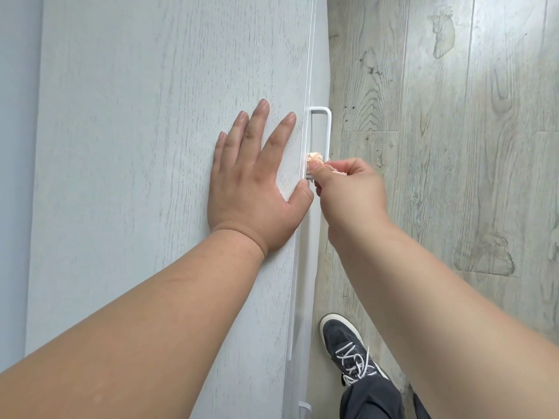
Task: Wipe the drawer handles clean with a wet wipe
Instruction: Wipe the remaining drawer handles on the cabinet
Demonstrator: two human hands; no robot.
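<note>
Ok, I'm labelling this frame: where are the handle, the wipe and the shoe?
handle (328, 131), head view, its outer bar.
wipe (313, 156), head view, crumpled end.
shoe (338, 332), head view, its toe.

No readable text, no labels, no brand marks, no numbers, no signs on any surface in the head view

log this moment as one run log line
left hand: flat on cabinet top | right hand: pinches wipe against near end of white handle | step: wiping
</note>
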